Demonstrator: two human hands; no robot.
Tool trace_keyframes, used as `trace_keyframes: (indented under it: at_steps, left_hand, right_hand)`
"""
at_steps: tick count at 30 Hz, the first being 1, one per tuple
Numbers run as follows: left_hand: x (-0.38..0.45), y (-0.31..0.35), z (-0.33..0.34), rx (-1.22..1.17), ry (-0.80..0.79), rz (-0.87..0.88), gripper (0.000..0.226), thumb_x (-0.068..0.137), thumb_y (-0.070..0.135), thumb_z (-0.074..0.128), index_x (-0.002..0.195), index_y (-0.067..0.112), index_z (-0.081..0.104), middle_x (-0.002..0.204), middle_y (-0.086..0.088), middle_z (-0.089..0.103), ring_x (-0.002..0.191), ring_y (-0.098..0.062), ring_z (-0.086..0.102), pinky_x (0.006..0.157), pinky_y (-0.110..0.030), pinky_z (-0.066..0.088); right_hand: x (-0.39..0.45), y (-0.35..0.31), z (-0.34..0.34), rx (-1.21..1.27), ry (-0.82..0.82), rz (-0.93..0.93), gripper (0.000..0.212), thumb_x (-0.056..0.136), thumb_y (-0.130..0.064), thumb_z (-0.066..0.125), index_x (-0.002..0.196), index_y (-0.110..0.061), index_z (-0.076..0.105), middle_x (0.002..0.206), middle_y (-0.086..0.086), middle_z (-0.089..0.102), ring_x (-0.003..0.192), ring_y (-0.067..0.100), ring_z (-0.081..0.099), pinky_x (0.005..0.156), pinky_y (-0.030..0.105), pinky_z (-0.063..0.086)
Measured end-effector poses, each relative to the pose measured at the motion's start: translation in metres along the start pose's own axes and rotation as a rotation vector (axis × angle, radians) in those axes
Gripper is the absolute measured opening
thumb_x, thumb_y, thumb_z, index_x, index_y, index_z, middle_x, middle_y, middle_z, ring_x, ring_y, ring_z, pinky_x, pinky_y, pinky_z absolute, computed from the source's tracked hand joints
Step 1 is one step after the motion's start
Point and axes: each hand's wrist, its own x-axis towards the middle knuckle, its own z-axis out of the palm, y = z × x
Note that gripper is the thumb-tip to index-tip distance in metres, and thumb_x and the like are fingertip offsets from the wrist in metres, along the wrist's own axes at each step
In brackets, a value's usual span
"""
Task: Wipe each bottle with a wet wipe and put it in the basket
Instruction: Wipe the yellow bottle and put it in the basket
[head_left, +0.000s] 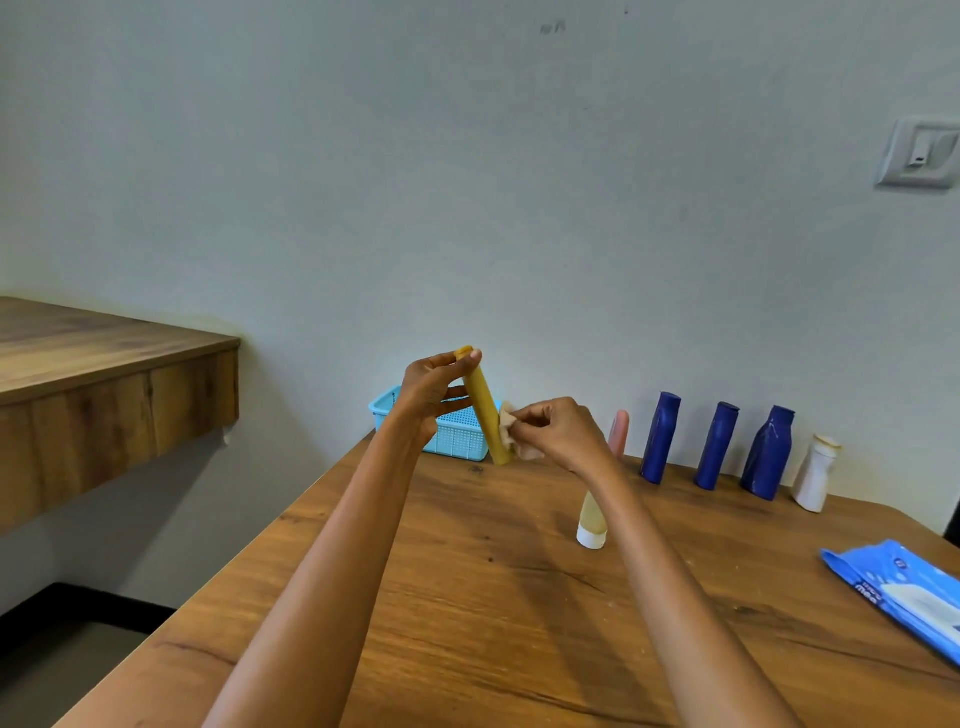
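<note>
Yellow, slim and tilted, the tube (485, 410) is held above the tabletop (467, 597) in front of the blue basket (457, 439). The left hand (431, 395) is clamped on its upper end, and the right hand (558, 431) pinches a crumpled wipe (511, 434) against its lower side. By the wall stand a pink bottle (619, 431), three dark blue bottles (717, 447) and a white bottle (815, 475). A pale tube (592, 522) stands on its white cap nearer, partly behind the right forearm. A blue wipes pack (898, 587) lies at the right edge.
</note>
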Motion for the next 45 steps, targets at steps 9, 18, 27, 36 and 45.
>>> trace_keyframes:
  at_steps: [9, 18, 27, 36, 45]
  left_hand:
    - [-0.001, -0.001, 0.004, 0.005, -0.013, -0.01, 0.035, 0.082, 0.023, 0.071, 0.111, 0.007, 0.061, 0.097, -0.006, 0.068, 0.087, -0.025, 0.067, 0.079, -0.035, 0.056]
    - [0.002, -0.007, -0.008, -0.052, 0.128, -0.015, 0.035, 0.08, 0.02, 0.073, 0.109, 0.007, 0.058, 0.093, -0.004, 0.063, 0.089, -0.027, 0.064, 0.088, -0.042, 0.053]
    - [-0.002, -0.005, -0.004, -0.041, 0.021, -0.076, 0.042, 0.08, 0.02, 0.072, 0.115, 0.0, 0.059, 0.097, -0.008, 0.067, 0.078, -0.023, 0.068, 0.069, -0.034, 0.059]
    - [0.0, -0.008, -0.014, -0.209, 0.214, -0.071, 0.056, 0.078, 0.023, 0.075, 0.124, -0.003, 0.053, 0.105, -0.01, 0.058, 0.088, -0.028, 0.062, 0.083, -0.041, 0.056]
    - [0.005, 0.0, -0.02, -0.137, -0.104, -0.011, 0.029, 0.09, 0.02, 0.06, 0.116, 0.006, 0.059, 0.095, -0.003, 0.064, 0.088, -0.021, 0.062, 0.075, -0.03, 0.054]
  right_hand:
    - [-0.003, -0.021, 0.015, 0.062, 0.269, -0.117, 0.03, 0.088, -0.043, 0.059, 0.111, -0.026, 0.068, 0.094, -0.005, 0.069, 0.082, 0.01, 0.06, 0.064, 0.022, 0.047]
    - [-0.008, -0.013, 0.016, -0.198, 0.016, -0.008, 0.031, 0.087, -0.041, 0.059, 0.11, -0.021, 0.064, 0.102, -0.001, 0.068, 0.082, 0.013, 0.06, 0.061, 0.023, 0.042]
    - [-0.011, -0.029, 0.032, -0.143, 0.35, -0.171, 0.03, 0.089, -0.039, 0.059, 0.114, -0.025, 0.067, 0.105, -0.003, 0.069, 0.094, 0.014, 0.061, 0.065, 0.023, 0.043]
    - [-0.016, -0.021, 0.037, -0.089, 0.283, -0.063, 0.027, 0.082, -0.037, 0.066, 0.102, -0.018, 0.067, 0.096, -0.003, 0.067, 0.08, 0.011, 0.058, 0.054, 0.018, 0.039]
    - [-0.006, -0.038, 0.024, 0.09, 0.516, -0.131, 0.025, 0.092, -0.031, 0.056, 0.115, -0.023, 0.064, 0.102, -0.002, 0.069, 0.09, 0.015, 0.063, 0.067, 0.028, 0.051]
